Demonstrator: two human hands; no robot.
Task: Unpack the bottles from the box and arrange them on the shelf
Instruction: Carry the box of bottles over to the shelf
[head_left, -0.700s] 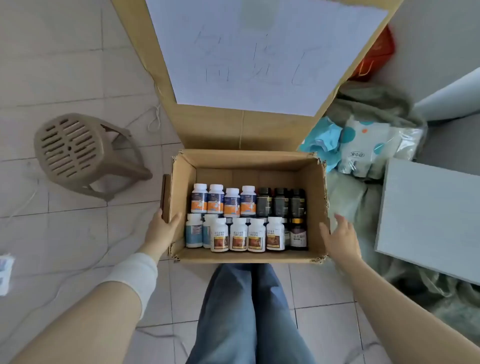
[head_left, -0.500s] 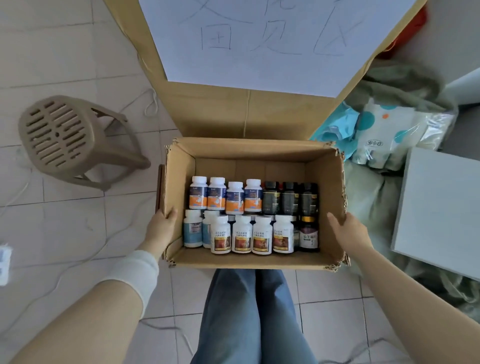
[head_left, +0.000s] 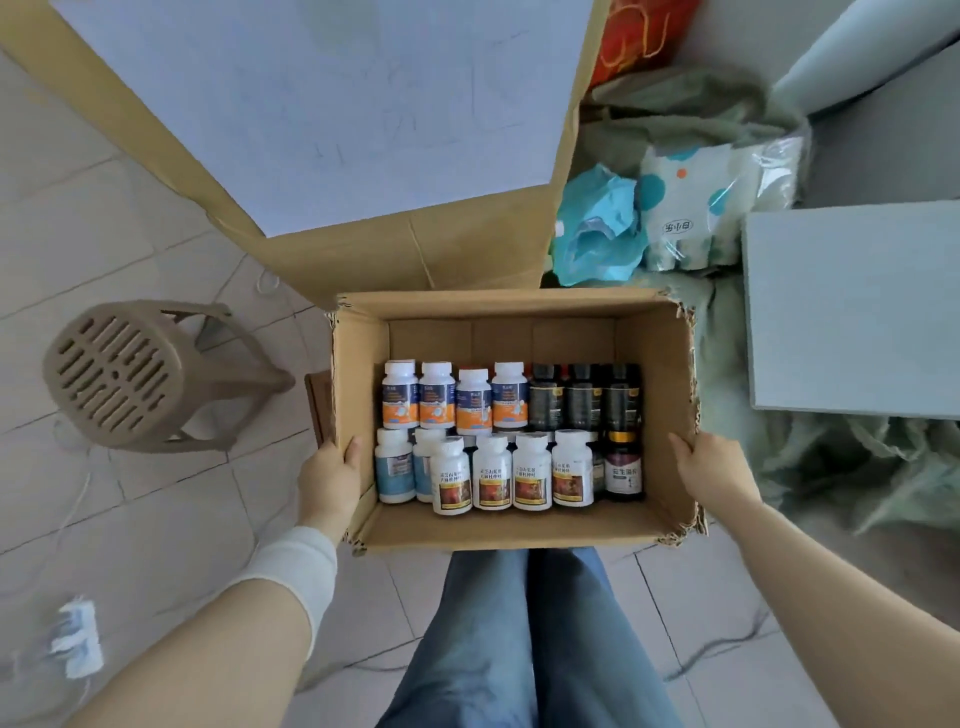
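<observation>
An open cardboard box (head_left: 498, 304) hangs above my knees, held between both hands. My left hand (head_left: 330, 480) grips its left wall with the thumb over the rim. My right hand (head_left: 714, 470) grips the right wall the same way. Inside stand several bottles in two rows. At the back are white bottles with orange labels (head_left: 452, 397) and dark bottles (head_left: 582, 397). In front are blue-labelled bottles (head_left: 393, 467), white bottles with red-brown labels (head_left: 511, 473) and a gold-capped dark bottle (head_left: 623, 467). No shelf is in view.
A beige plastic stool (head_left: 119, 374) stands on the tiled floor at the left. A large cardboard sheet with white paper (head_left: 322, 104) leans behind the box. Plastic bags (head_left: 717, 208) and green cloth lie at the right, beside a grey board (head_left: 852, 312). A power strip (head_left: 78, 642) lies lower left.
The box has come up toward me and looks larger, still held by both hands. My view has shifted over the floor; the bottles keep their places.
</observation>
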